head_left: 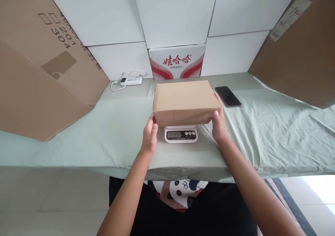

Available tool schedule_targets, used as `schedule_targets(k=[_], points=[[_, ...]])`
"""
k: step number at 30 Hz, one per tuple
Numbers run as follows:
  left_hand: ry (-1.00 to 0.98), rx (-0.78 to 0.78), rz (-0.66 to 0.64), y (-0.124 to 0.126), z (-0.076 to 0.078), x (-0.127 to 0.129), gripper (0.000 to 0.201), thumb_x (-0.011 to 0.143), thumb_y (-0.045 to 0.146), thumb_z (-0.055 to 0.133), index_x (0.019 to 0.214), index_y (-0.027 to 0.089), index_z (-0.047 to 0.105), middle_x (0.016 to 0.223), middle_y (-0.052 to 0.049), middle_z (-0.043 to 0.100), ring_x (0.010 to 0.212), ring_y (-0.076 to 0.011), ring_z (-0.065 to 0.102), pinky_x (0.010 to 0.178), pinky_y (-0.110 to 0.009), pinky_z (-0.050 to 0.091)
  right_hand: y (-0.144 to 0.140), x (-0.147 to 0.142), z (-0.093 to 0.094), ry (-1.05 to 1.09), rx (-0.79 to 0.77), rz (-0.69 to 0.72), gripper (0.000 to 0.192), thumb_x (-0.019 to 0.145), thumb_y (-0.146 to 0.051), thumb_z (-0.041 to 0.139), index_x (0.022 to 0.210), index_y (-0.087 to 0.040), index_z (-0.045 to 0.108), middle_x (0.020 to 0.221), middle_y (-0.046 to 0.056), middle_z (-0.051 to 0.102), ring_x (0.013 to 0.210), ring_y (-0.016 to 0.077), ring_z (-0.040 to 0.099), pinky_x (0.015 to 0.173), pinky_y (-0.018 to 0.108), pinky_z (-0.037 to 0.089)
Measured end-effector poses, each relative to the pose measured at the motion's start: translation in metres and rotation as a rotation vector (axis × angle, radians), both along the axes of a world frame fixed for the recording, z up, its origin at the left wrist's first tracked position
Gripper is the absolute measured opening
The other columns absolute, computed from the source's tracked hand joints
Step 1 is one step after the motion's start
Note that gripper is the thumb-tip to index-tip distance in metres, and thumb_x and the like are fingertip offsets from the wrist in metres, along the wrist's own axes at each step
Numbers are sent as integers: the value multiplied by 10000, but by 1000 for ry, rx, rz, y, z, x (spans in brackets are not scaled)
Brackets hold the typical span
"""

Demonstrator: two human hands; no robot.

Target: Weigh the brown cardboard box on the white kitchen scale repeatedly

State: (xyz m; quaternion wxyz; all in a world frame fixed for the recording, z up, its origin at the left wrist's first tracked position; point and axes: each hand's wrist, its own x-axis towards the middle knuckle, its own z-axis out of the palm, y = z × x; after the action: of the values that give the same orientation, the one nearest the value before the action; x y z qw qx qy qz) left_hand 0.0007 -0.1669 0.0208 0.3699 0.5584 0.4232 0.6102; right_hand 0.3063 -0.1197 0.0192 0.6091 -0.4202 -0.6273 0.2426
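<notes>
A closed brown cardboard box (pixel 185 96) is held level between my two hands, right over a white kitchen scale (pixel 181 134). My left hand (pixel 150 133) grips the box's near left corner, thumb toward me. At the near right corner my right hand (pixel 218 122) is wrapped round the side, its thumb on the front face. The scale's display (pixel 174 134) and its buttons stick out below the box's front edge; the box hides the weighing plate. Whether the box rests on the plate or hangs just above it, I cannot tell.
A black phone (pixel 228 96) lies right of the box. Behind on the left is a white power strip (pixel 131 80) with a cable. A red-and-white carton (pixel 177 62) stands against the white wall. Large cardboard boxes flank the green cloth (pixel 110 141) at left (pixel 39 89) and right (pixel 300 61).
</notes>
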Motion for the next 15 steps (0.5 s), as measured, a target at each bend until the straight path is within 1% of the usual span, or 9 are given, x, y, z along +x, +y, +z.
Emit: schedule_targets(k=[5,8,10,13,15], points=[[-5,-22,-4,0,0,0,827,1029,843,604,1624,274,684,1705,-176,708,1677,-422,603,1388,-583,514,2,1,-2,15,2,-14,779,1067,-836,512,1778,-520,475,1927,-42,463,1840,368,375,1551,681,256],[-19,-14,14,0,0,-1,852,1017,849,619,1650,281,667,1738,-174,681,1704,-416,574,1405,-573,493,1,2,-1,15,29,-44,788,1073,-829,501,1793,-511,453,1941,-40,438,1850,382,349,1544,713,243],[-30,-14,29,-1,0,-1,847,1018,852,617,1655,295,668,1756,-160,668,1722,-405,554,1420,-557,478,0,2,0,1,43,-60,778,1075,-826,499,1783,-505,477,1926,-36,467,1844,384,360,1541,712,256],[-23,-25,23,0,-1,-1,832,1030,853,594,1638,292,687,1730,-156,694,1698,-407,583,1406,-563,495,0,2,0,-22,34,-34,772,1070,-836,501,1769,-507,500,1895,-29,518,1824,398,401,1529,712,301],[-22,-20,16,3,1,-1,795,1053,837,568,1619,295,702,1707,-148,714,1679,-406,603,1388,-564,511,2,2,3,-16,32,2,766,1078,-838,477,1776,-521,478,1895,-40,515,1824,411,400,1520,740,306]])
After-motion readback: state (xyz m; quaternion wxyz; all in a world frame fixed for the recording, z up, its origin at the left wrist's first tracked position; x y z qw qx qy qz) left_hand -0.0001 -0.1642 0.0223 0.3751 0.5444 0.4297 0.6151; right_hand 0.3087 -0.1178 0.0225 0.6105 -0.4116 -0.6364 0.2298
